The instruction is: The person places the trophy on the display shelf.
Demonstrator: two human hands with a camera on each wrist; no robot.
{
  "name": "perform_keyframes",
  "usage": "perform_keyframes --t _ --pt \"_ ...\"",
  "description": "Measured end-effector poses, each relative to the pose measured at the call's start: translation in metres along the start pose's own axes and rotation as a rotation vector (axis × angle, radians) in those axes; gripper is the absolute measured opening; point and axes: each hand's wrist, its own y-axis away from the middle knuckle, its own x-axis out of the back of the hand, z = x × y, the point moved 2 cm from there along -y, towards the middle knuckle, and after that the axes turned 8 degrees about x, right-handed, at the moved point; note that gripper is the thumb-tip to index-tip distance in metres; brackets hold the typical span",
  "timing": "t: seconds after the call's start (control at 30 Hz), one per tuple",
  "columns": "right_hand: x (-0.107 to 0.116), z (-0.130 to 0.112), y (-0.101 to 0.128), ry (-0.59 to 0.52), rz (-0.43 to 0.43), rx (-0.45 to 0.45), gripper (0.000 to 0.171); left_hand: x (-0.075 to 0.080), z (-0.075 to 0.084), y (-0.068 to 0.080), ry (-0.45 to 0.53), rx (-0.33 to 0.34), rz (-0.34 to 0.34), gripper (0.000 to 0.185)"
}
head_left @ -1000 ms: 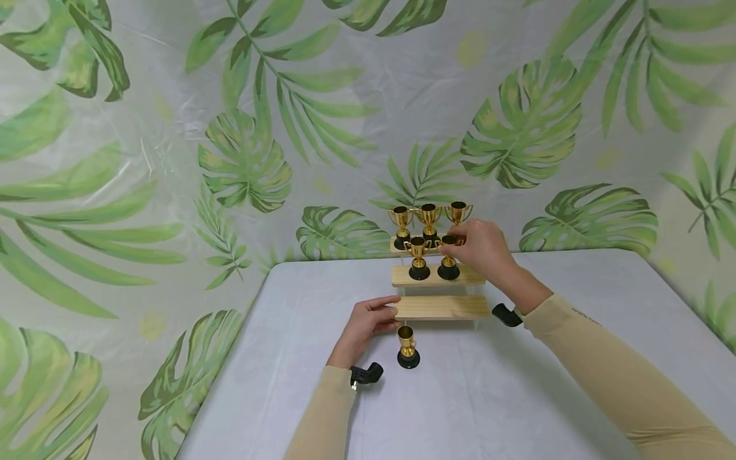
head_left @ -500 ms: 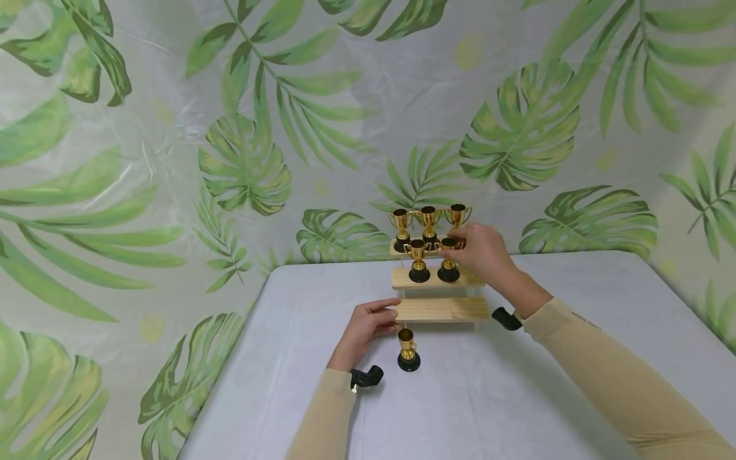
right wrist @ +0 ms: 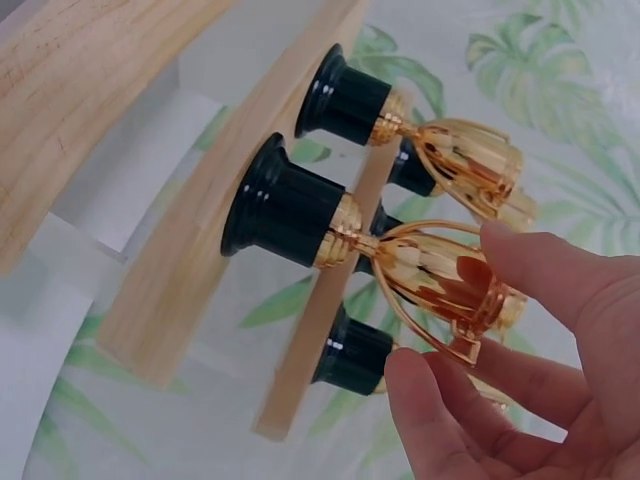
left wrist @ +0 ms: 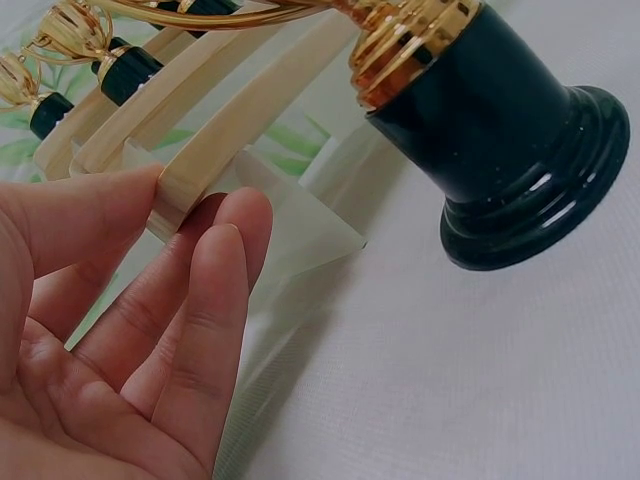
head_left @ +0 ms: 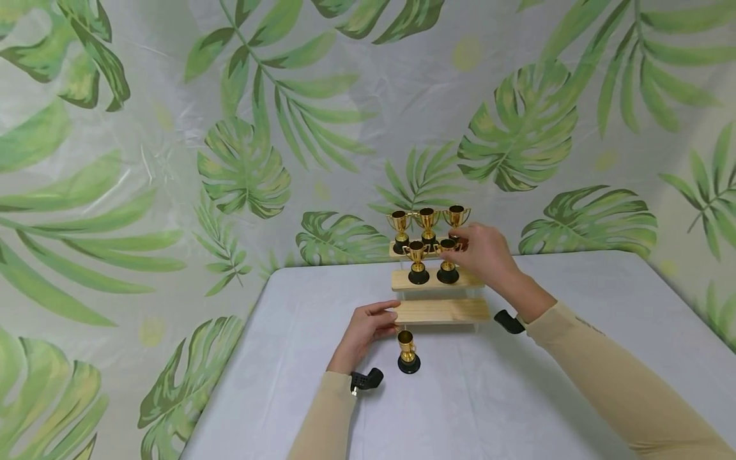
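Observation:
A three-step wooden display stand (head_left: 443, 311) with clear supports stands on the table. My left hand (head_left: 365, 329) pinches the left end of its lowest board (left wrist: 235, 125), fingers above and below the wood. On the middle board, my right hand (head_left: 485, 252) holds the right-hand gold trophy (right wrist: 290, 205) by its cup and handle; its black base sits on the wood. Beside it on the left stands another trophy (head_left: 418, 276). Three more, among them the middle top trophy (head_left: 427, 220), line the top board, partly hidden. A single trophy (head_left: 409, 363) stands before the stand, near my left hand.
A white cloth covers the table (head_left: 310, 306). Behind it hangs a pale curtain (head_left: 345, 147) printed with green leaves. Each wrist wears a black camera, such as the left wrist camera (head_left: 368, 379).
The scene sits slightly lower in the head view. Both hands keep their holds, and the trophies stay where they were.

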Motion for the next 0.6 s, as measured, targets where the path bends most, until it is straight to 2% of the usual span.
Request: perform_keyframes --t 0.6 --pt "0.024 -0.015 0.021 -0.030 0.089 0.004 0.059 0.000 -0.001 0.000 0.005 0.011 -0.012 0.033"
